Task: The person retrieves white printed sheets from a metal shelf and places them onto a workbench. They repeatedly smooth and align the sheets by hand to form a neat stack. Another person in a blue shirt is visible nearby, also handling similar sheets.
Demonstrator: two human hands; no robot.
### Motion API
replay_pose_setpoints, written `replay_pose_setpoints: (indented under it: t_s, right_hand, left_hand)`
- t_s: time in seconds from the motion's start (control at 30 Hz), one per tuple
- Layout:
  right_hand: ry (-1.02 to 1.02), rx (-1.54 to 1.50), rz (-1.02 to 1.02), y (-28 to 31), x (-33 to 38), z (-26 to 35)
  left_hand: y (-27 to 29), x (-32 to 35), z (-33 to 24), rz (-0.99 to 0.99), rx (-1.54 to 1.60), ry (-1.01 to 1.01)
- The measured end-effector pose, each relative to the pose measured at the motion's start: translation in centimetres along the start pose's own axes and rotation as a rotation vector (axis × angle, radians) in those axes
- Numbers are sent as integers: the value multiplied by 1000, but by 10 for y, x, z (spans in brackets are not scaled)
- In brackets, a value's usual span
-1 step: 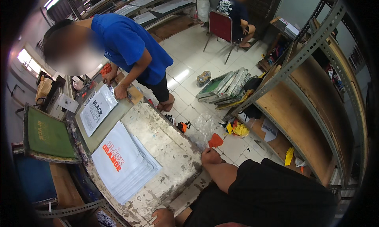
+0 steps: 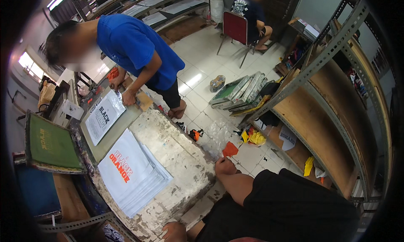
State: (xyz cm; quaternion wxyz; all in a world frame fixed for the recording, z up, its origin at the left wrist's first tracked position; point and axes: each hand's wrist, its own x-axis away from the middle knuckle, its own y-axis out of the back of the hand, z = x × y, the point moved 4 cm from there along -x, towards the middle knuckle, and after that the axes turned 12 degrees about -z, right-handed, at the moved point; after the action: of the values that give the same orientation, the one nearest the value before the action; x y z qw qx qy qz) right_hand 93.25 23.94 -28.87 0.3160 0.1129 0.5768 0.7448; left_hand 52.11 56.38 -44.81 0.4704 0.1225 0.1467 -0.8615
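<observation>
My right hand (image 2: 226, 166) is closed at the near right corner of the worn table (image 2: 176, 145). An orange cloth-like scrap (image 2: 230, 149) meets its fingertips and appears pinched there. At the table's near edge, my left hand (image 2: 174, 232) is partly cut off by the picture's lower rim; its fingers are mostly hidden. A stack of white printed sheets or bags (image 2: 147, 191), with orange lettering on top, lies just beyond it. Across the table, a co-worker in a blue shirt (image 2: 130, 40) has both hands on a white bag with dark print (image 2: 105, 116).
A green framed screen (image 2: 52, 143) leans at the left. Metal-framed wooden shelves (image 2: 320, 116) rise on the right. Several dirty frames (image 2: 240, 90) stand on the tiled floor near clear plastic and yellow scraps (image 2: 253, 137). Another person sits on a red chair (image 2: 235, 28) at the back.
The co-worker's head has shifted slightly. My two hands, the stack and the orange scrap stay where they were.
</observation>
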Motion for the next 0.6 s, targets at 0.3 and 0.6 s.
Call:
replay_pose_setpoints:
  t_s: [0.3, 0.6]
  right_hand:
    - [-15, 11, 18, 5, -7, 7]
    - [-71, 33, 192, 5, -9, 6]
  left_hand:
    - [1, -2, 3, 26, -103, -54]
    - [-11, 6, -7, 36, -207, -116]
